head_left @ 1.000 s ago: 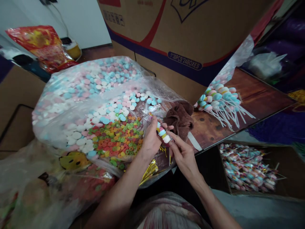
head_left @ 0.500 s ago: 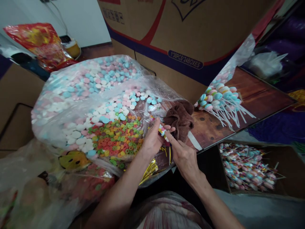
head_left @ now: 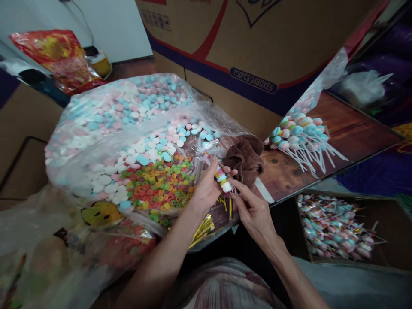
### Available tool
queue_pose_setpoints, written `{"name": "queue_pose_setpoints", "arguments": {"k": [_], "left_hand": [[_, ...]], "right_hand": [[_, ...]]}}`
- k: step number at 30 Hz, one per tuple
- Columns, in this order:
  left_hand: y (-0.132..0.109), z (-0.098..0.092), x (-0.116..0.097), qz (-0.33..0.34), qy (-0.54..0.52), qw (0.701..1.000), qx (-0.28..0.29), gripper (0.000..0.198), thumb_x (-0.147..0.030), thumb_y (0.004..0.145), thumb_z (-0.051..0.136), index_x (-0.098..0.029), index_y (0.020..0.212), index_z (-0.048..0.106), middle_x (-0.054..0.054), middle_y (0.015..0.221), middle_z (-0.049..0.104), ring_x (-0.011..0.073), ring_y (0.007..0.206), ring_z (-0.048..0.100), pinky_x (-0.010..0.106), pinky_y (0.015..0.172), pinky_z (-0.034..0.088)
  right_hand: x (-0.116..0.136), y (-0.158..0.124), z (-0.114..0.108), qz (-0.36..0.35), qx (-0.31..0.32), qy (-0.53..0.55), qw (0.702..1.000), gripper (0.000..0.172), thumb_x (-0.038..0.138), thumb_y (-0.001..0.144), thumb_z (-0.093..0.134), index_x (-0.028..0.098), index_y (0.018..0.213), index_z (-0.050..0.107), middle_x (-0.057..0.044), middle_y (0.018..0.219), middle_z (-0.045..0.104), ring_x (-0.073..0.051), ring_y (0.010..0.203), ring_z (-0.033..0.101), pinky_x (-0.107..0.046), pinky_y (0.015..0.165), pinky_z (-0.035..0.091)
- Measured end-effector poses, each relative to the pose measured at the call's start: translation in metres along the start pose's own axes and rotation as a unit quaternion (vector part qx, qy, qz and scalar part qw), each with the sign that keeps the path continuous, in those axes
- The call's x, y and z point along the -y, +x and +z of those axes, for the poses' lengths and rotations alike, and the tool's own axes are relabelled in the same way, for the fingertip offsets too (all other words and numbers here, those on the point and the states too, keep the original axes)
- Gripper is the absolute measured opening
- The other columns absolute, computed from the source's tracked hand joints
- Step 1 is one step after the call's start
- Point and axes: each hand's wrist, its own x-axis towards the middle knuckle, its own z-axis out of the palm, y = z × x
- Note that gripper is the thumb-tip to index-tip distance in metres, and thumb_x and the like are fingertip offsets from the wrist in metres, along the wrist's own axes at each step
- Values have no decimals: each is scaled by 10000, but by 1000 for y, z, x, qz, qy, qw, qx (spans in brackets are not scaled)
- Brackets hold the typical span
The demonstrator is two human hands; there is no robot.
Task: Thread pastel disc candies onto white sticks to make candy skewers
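My left hand point(head_left: 209, 184) holds a candy skewer point(head_left: 222, 177) of pastel and yellow pieces, lying across its fingers with clear wrapping around the far end. My right hand point(head_left: 252, 206) has its thumb and fingers closed at the near end of the skewer, on what looks like the wrapper's edge. Left of the hands, a large clear bag holds pastel candy discs point(head_left: 144, 148), with small ring candies point(head_left: 161, 184) beside them. A brown cloth point(head_left: 246, 159) lies just beyond my fingers. Gold ties point(head_left: 202, 229) lie under my left wrist.
Unwrapped candy sticks point(head_left: 299, 133) are piled at the right of the table point(head_left: 354, 128). Below, a cardboard box point(head_left: 392, 227) holds many wrapped ones. A large carton point(head_left: 257, 51) stands behind, and a red bag point(head_left: 61, 60) is at back left.
My right hand has drawn back slightly toward me, from the middle of the candy skewer to its near end. More of the candy pieces now show. The view has shifted slightly.
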Motion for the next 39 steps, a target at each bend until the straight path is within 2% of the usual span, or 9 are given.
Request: {"name": "queue_pose_setpoints", "arguments": {"k": [4,8,11,15,19,26,30,34,39], "left_hand": [[3,-2,8,20,8,1000,17,329,-424,777,765,-161,766,567,-12,653,658,195,767,738,302,763,561],[2,-4,14,15,30,999,28,341,-405,724,812,-159,775,581,-16,639,649,216,812,744,326,809,566],[0,-4,13,-11,51,997,63,293,-356,734,806,-150,758,600,-14,625,645,223,802,745,339,811,576],[-4,-3,11,-44,73,991,102,240,-333,776,770,-135,779,635,39,703,710,231,805,744,361,819,583],[-6,-1,7,-56,97,986,122,274,-388,793,753,-136,822,650,96,830,752,252,851,743,370,815,579],[2,-2,0,97,98,989,56,378,-501,801,718,-150,921,645,72,874,746,203,791,730,334,783,569],[0,-3,5,87,96,988,83,363,-473,789,741,-137,874,632,39,776,710,169,749,706,279,736,547],[-5,-2,15,68,124,985,96,381,-501,802,715,-134,863,635,30,738,680,135,684,659,217,590,478],[-6,-1,14,47,126,983,123,401,-528,811,695,-139,895,645,38,759,688,127,648,635,234,604,474]], "right_hand": [[-3,-2,7,-43,-13,14,999,368,241,964,519,211,1304,657,-65,1108,756,-203,957,732,-298,860,569],[-4,4,10,-68,-13,6,998,369,206,964,503,198,1296,664,-77,1147,749,-188,910,749,-276,830,588],[-7,8,10,-68,-22,13,997,349,203,963,511,204,1266,684,-68,1180,738,-198,1014,731,-287,885,582],[-11,7,12,-59,-88,16,994,325,220,962,527,221,1240,695,-58,1233,715,-216,1144,677,-345,986,550],[-8,4,15,-71,-123,-7,990,328,197,962,531,219,1254,679,-60,1194,733,-200,1046,716,-328,942,572],[-7,3,7,-74,-89,-13,993,352,199,971,517,228,1303,632,-55,1213,721,-190,1062,704,-300,932,558],[-10,4,10,-102,-100,-34,989,306,192,970,509,190,1255,618,-81,1158,737,-186,984,727,-281,858,564],[-7,10,13,-40,-120,-69,990,186,248,959,529,180,1127,570,-42,828,757,-172,681,721,-243,603,521],[2,16,8,1,-131,-69,989,109,303,955,531,211,1009,513,-24,776,736,-186,712,721,-237,591,482]]}}
